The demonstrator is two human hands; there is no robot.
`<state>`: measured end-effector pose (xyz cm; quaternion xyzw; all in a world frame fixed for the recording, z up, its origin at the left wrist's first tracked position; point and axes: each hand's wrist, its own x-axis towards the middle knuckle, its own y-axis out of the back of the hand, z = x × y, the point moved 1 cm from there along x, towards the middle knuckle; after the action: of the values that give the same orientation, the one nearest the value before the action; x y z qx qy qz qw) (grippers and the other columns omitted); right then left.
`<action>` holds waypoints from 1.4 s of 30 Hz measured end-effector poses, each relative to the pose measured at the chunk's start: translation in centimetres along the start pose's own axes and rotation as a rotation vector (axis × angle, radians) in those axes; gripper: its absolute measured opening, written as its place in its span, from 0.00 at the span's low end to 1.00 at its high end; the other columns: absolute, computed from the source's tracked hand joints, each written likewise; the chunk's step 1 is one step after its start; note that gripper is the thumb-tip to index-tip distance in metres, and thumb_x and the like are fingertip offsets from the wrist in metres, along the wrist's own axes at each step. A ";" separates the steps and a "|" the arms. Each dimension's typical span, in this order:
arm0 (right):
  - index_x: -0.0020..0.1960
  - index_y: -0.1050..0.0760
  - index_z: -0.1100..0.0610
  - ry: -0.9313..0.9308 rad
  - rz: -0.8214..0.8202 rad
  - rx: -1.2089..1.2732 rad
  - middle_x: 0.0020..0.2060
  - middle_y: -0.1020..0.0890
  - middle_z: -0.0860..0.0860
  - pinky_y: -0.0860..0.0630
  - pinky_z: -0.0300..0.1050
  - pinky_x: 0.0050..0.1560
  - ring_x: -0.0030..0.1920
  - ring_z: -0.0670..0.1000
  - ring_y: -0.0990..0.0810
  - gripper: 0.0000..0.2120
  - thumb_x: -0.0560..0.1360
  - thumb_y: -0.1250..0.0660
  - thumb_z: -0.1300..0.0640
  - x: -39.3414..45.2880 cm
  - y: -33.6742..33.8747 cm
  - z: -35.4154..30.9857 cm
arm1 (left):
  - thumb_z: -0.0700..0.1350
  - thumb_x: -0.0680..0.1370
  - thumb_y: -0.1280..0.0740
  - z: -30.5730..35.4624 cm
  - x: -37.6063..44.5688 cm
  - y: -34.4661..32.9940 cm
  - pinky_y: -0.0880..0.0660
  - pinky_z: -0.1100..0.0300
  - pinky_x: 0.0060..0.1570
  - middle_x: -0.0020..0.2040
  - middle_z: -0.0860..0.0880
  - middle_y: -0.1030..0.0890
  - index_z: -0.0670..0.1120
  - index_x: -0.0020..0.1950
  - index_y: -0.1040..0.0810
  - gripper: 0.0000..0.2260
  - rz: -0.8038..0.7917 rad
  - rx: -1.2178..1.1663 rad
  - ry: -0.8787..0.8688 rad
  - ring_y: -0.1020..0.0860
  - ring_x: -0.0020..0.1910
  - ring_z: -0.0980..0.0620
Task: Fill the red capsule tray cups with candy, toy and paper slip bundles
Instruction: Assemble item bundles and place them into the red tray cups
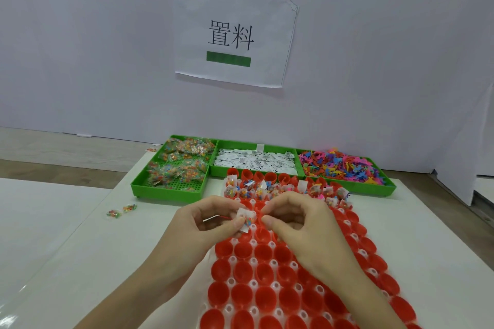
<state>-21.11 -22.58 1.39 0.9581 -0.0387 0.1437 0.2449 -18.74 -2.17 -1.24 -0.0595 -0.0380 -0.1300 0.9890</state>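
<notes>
Head view is showing both hands meeting over the red capsule tray [267, 275] on the table [80, 235]. Left hand [211, 219] is pinching a bundle [247, 218] of white paper slip and candy packet between thumb and fingertips, its grip closing on it; right hand [291, 219] is curling its fingers against the bundle's far edge, seemingly helping to fold it, though what it is holding cannot be told. Far rows are already carrying bundles; the near cups are sitting empty. Behind, green bins [171, 189] are offering candy packets [179, 165], paper slips [254, 161] and plastic toys [339, 165]. Such a bundle is likely handling light, soft and loose, the film slippery, so pinching across its folded middle is looking wisest.
</notes>
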 end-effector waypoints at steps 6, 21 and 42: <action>0.47 0.14 0.48 -0.025 0.019 0.145 0.41 0.13 0.45 0.19 0.38 0.48 0.44 0.44 0.14 0.07 0.74 0.23 0.59 -1.3 -0.9 0.5 | 0.40 0.71 0.21 -0.2 -0.5 -0.8 0.20 0.64 0.47 0.47 0.45 0.14 0.46 0.50 0.14 0.10 0.002 0.035 -0.033 0.15 0.47 0.48; 0.48 0.13 0.49 0.001 0.023 0.275 0.44 0.12 0.47 0.18 0.39 0.52 0.47 0.46 0.13 0.06 0.73 0.23 0.58 -1.7 -1.3 0.3 | 0.36 0.72 0.21 0.6 -0.7 -1.4 0.19 0.63 0.45 0.42 0.46 0.13 0.44 0.43 0.15 0.06 0.068 0.196 -0.186 0.13 0.44 0.49; 0.50 0.14 0.51 0.079 -0.034 0.118 0.43 0.12 0.45 0.18 0.38 0.51 0.46 0.43 0.14 0.05 0.74 0.23 0.56 3.5 -1.9 -0.7 | 0.39 0.73 0.21 1.9 4.3 1.8 0.17 0.60 0.49 0.42 0.53 0.13 0.46 0.49 0.13 0.07 0.020 0.532 -0.437 0.14 0.44 0.54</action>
<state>-17.70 -20.58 2.06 0.9649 -0.0042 0.1793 0.1918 -14.28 -1.30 0.86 0.1736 -0.2810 -0.0902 0.9396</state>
